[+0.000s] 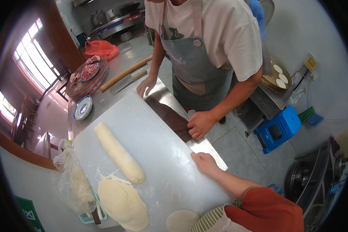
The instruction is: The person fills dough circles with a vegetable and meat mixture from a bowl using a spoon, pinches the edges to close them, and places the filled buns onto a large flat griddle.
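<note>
My right hand point(204, 163) grips the near right edge of a white pastry board point(162, 162), thumb on top and fingers hidden below. My left hand is out of view. On the board lie a thick dough log point(119, 152), a flattened sheet of dough point(123, 203) with a crease, and a thin round dough wrapper point(182, 221). Loose flour is scattered beside the log. A dark brown cloth point(169, 117) lies on the metal table point(210, 153), partly under the board's edge. Across from me, a person in an apron touches that cloth with one hand point(201, 124).
Left of the person are a cleaver point(121, 86), a rolling pin point(124, 74), stacked plates point(83, 108) and a round chopping block point(100, 78) bearing raw meat. A plastic bag point(75, 177) stands left of the board. A blue stool point(278, 129) and a pan point(274, 85) with dough rounds are right.
</note>
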The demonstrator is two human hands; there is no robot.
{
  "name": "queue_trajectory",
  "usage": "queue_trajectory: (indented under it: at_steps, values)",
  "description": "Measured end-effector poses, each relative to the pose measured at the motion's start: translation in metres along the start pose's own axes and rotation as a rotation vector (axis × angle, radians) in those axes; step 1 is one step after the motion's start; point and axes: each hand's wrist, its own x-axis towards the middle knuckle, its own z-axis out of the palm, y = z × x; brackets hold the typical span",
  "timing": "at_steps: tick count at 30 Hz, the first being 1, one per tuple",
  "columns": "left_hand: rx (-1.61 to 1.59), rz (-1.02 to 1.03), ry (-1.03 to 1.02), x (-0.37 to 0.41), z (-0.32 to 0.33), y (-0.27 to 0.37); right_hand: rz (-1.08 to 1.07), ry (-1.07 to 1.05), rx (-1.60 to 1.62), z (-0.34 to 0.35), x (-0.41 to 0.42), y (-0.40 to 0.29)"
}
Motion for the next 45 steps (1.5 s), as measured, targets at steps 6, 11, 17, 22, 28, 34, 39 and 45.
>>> queue_trajectory:
  at_steps: [6,11,17,22,28,34,39,45]
  values:
    - [-0.005,-0.017,0.003,0.003,0.002,0.003,0.02,0.008,0.002,-0.001,0.008,0.002]
    - [-0.01,-0.034,0.007,0.005,0.003,0.004,0.032,0.008,-0.007,-0.008,0.008,-0.008]
    - [-0.005,-0.046,0.008,0.007,0.006,0.008,0.049,0.008,-0.011,-0.007,0.017,-0.001]
    - [-0.003,-0.053,0.01,0.008,0.008,0.011,0.05,-0.009,0.032,-0.002,0.023,0.003]
    - [-0.012,-0.071,0.027,0.008,0.009,0.013,0.071,-0.025,-0.03,0.0,0.032,0.001]
    - [-0.045,-0.108,0.049,0.004,0.007,0.007,0.076,-0.004,-0.069,-0.004,0.042,0.0]
    - [-0.089,-0.137,0.071,0.003,0.006,0.006,0.06,0.09,0.034,-0.011,0.057,0.014]
    - [-0.228,-0.178,0.107,0.002,0.017,0.004,0.067,0.129,0.159,-0.01,0.11,0.03]
